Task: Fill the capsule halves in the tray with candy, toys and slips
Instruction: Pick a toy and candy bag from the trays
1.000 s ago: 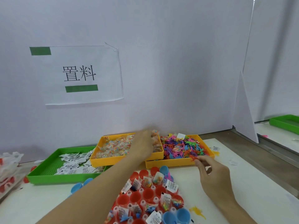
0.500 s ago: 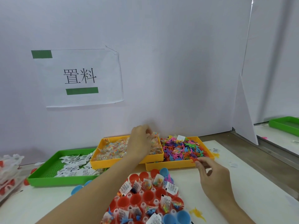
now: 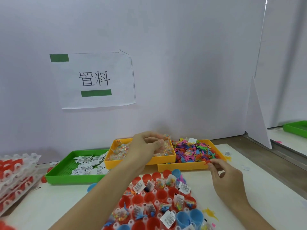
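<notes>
Above the yellow candy bin (image 3: 141,161), my left hand (image 3: 146,147) has its fingers curled and pinching a small clear candy packet (image 3: 163,143), lifted just over the heap. My right hand (image 3: 227,181) pinches a small red toy figure (image 3: 207,162) between thumb and fingertips at the front wall of the yellow toy bin (image 3: 182,167). Paper slips (image 3: 88,163) lie loose in the green tray (image 3: 69,178) to the left. Nearest me, the capsule tray (image 3: 154,206) holds red capsule halves (image 3: 162,194) and a few blue ones; many already carry a slip, a packet or a toy, while several in the middle rows look empty.

Handling, as I judge it: the candy packet is very light, its film is slick and crinkly, and the contents shift, so a pinch at the sealed edge or corner should hold better than a squeeze on the belly. The toy figure looks soft and rubbery, tangles with its neighbours, and is best taken by a limb or the body. The slips are thin and flat and likely need a fingertip slide to lift.

Compared with half a second earlier, my left hand has risen and turned so that the packet shows clear of the pile; my right hand stays at the toy bin's front edge with little change.
</notes>
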